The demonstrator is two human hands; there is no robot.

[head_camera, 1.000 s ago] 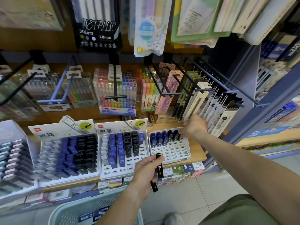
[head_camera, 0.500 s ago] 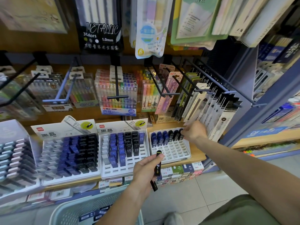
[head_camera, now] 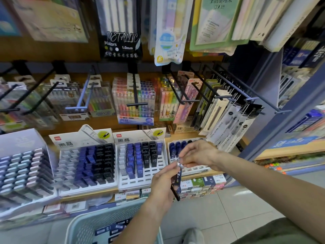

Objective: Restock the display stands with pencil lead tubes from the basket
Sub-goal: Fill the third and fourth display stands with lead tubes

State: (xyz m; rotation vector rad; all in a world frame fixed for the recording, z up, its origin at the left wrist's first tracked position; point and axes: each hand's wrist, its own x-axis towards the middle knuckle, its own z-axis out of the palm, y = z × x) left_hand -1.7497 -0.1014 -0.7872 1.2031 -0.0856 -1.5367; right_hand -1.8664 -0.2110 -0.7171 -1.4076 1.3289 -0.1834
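The person is standing mid-restock, between taking tubes in hand and slotting one into a stand. The left hand [head_camera: 162, 182] is gripping a small bundle of dark tubes [head_camera: 176, 184], fingers curled round it so the bundle is slanting up to the right, its lower end hanging below the palm. The right hand [head_camera: 197, 154] is pinching the top end of one tube with fingertips [head_camera: 182, 163] and thumb, apparently drawing it out of the bundle; whether it is already free cannot be told.

Both hands are meeting in front of the right stand [head_camera: 190, 169], near the front edge of the shelf [head_camera: 226, 170], with the right hand covering part of that stand's back row. The middle stand [head_camera: 140, 166] is lying just to the left, its front rows of slots showing open. The left stand [head_camera: 86, 166] is fuller.

The basket [head_camera: 112, 224] is sitting low, below the left forearm, with more tubes lying inside.

The next move is probably calling for a clean separation of one tube, turning it upright, and lowering it into a free slot of matching colour without tipping its neighbours.
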